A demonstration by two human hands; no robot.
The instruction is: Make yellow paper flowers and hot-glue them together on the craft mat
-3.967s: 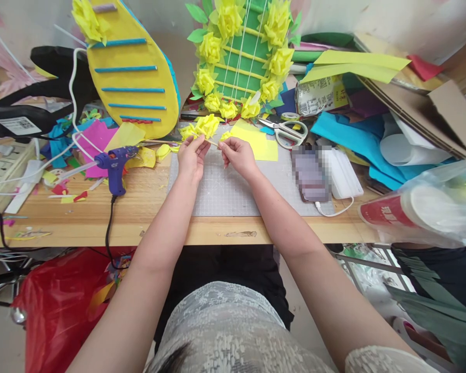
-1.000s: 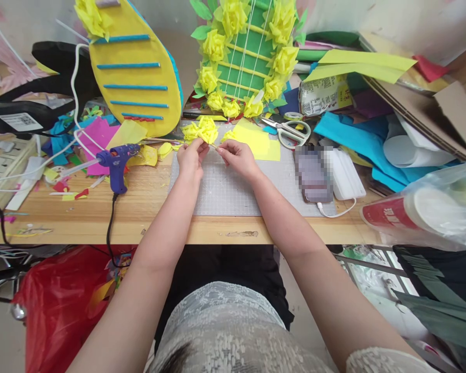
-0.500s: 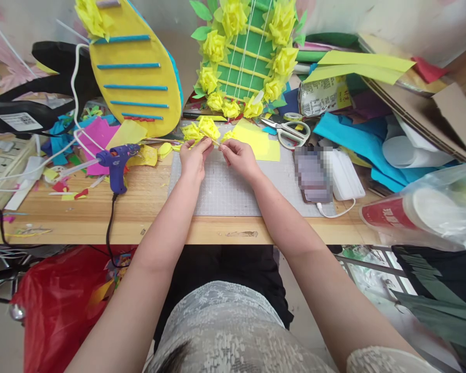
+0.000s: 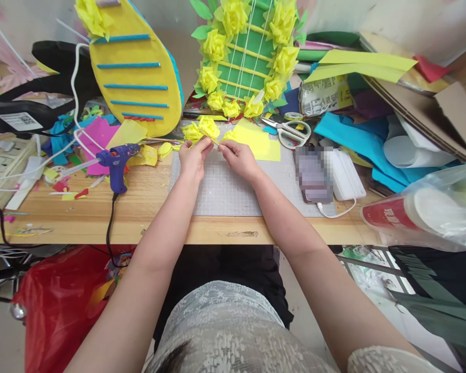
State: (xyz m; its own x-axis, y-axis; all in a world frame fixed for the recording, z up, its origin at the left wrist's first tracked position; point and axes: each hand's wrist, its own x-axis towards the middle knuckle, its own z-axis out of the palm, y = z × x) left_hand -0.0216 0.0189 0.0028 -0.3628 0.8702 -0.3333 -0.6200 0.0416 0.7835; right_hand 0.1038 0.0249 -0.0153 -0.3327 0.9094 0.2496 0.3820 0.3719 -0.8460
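Over the grey cutting mat (image 4: 229,191), my left hand (image 4: 194,156) and my right hand (image 4: 239,157) are close together with fingertips pinched. Between them runs a thin stick (image 4: 215,141), held at both sides; whether paper is wrapped on it is too small to tell. Just beyond my fingertips are yellow paper flowers (image 4: 208,126), and whether the nearest one touches the stick I cannot tell. Yellow paper sheets (image 4: 270,147) lie right of my right hand. Scissors (image 4: 291,133) with pale handles rest beyond them.
A purple glue gun (image 4: 117,168) stands at left among paper scraps. Behind are a yellow board with blue sticks (image 4: 135,98) and a green board ringed with yellow flowers (image 4: 244,72). On the right are a phone (image 4: 314,176), a white power bank (image 4: 345,176) and a bagged cup (image 4: 392,213).
My hands stay in nearly the same place, with only slight finger movement around the thin stick. Nothing else has visibly moved.
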